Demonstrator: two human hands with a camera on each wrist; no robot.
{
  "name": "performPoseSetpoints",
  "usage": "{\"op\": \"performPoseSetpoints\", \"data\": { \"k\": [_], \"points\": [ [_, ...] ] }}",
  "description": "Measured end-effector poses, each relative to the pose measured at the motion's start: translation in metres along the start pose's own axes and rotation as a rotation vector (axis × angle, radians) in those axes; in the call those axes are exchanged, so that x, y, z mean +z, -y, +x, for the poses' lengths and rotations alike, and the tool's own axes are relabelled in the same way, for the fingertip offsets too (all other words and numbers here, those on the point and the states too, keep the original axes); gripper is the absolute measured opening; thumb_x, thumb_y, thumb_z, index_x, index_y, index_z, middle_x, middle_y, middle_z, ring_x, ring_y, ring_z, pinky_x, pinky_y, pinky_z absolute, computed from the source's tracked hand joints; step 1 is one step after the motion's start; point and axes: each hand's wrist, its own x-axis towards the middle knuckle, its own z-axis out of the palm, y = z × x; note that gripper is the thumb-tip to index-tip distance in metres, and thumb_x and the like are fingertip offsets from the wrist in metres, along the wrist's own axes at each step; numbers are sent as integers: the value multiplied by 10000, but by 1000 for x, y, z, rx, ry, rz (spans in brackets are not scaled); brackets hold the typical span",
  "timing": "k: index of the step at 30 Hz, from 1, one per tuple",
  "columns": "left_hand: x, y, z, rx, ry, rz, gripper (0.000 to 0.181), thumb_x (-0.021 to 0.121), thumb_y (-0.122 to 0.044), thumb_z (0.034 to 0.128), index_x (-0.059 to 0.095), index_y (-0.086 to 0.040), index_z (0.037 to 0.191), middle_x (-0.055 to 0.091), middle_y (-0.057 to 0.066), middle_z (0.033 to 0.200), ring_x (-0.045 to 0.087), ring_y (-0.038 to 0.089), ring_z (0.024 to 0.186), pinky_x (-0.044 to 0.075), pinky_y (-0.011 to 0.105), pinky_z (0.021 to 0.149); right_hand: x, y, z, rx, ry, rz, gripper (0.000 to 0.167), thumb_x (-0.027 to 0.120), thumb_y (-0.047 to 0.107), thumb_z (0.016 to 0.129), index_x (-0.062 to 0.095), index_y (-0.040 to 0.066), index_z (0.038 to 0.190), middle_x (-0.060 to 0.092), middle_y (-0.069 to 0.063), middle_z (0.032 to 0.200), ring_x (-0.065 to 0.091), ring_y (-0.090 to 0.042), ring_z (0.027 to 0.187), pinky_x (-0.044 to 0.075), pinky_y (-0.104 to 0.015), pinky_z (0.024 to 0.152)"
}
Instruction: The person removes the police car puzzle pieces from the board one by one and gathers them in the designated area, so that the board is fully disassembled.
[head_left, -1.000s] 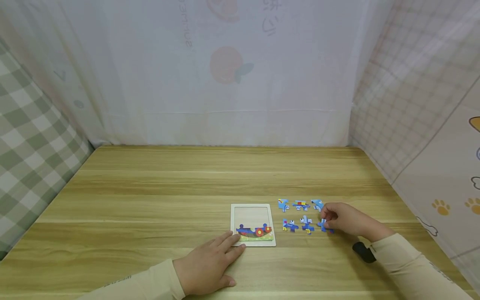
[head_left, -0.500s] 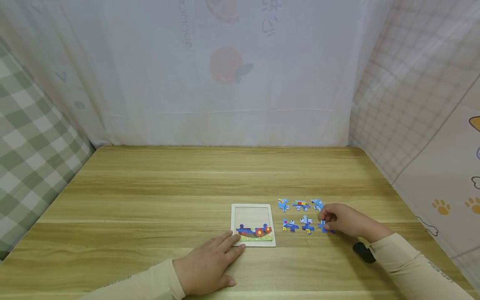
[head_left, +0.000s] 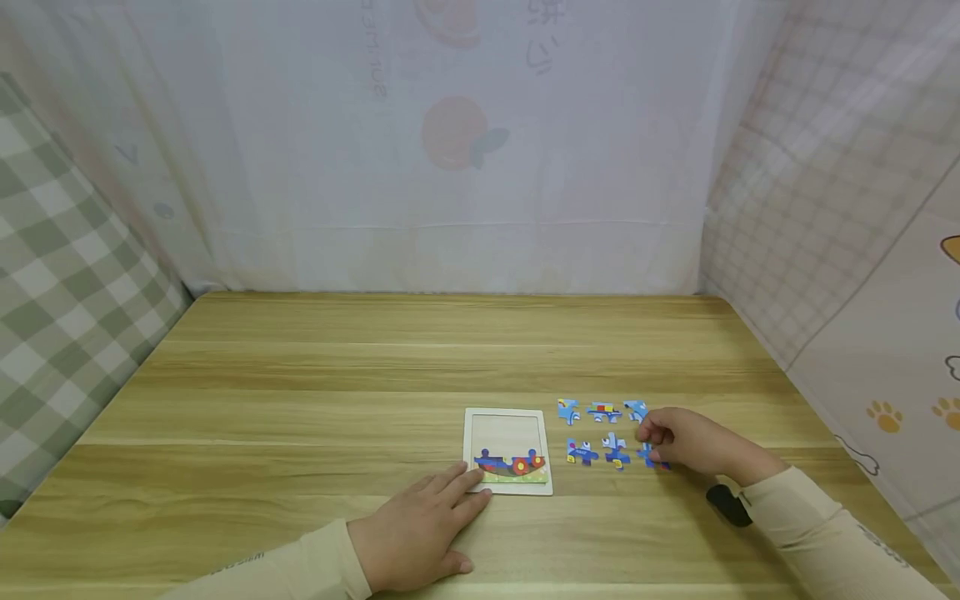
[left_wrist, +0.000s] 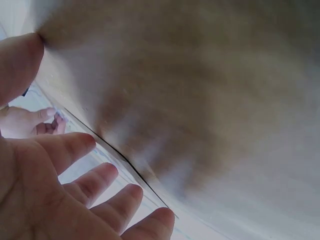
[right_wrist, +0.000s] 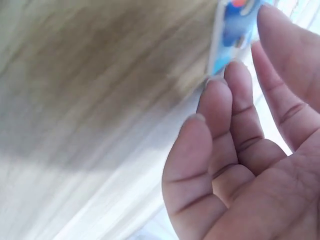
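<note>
My left hand (head_left: 416, 527) lies with fingers spread, its fingertips on the lower left corner of a square wooden puzzle frame (head_left: 469, 433). A bottom row of joined jigsaw pieces (head_left: 517, 471) with red, blue and green print sits inside the frame. On the right, my right hand (head_left: 693, 442) pinches a blue jigsaw piece (head_left: 654, 457) at the end of the nearer loose row. The right wrist view shows this blue jigsaw piece (right_wrist: 235, 32) by the thumb and fingertips, partly cut off by the frame edge.
Beside the frame lie more loose jigsaw pieces: a corner piece (head_left: 567, 411), a piece with red and yellow (head_left: 603, 412), a light blue one (head_left: 636, 410), and two nearer ones (head_left: 581, 451), (head_left: 616, 450). A wood-grain table (head_left: 337, 375) is bordered by hanging cloth (head_left: 450, 250).
The right hand's fingers have shifted very slightly at the blue jigsaw piece. The left hand stays on the frame, and the loose rows look the same.
</note>
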Motion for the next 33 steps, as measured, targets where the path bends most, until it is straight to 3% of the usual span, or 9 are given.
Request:
{"op": "performPoseSetpoints", "data": {
  "k": [10,16,21,33],
  "points": [
    [3,-2,-2,43,-48,37,689,613,-503,888,452,-102,1425,417,93,1480,392,278,1365,398,382,1054,1,18,8,-14,-114,-113,154,738,57,815,629,48,923,535,28,815,447,-93,739,417,-261,635],
    [4,-3,-2,68,-59,66,691,617,-511,881,456,-109,1419,431,87,1469,409,274,1351,414,398,1031,3,37,14,-18,-119,-89,147,720,74,838,637,50,956,552,31,835,483,-108,772,434,-268,656],
    [5,-5,-3,99,-83,111,702,629,-519,867,465,-106,1411,453,85,1451,431,264,1333,419,384,1020,8,49,22,-68,-125,-74,137,712,70,845,641,42,959,576,33,850,502,-108,790,447,-266,664],
    [8,-7,-3,104,-88,187,721,625,-563,848,475,-133,1406,463,50,1439,432,226,1319,426,384,1006,28,83,46,-145,-98,-11,121,693,37,846,651,54,958,598,27,867,513,-116,817,460,-277,714]
  ]
}}
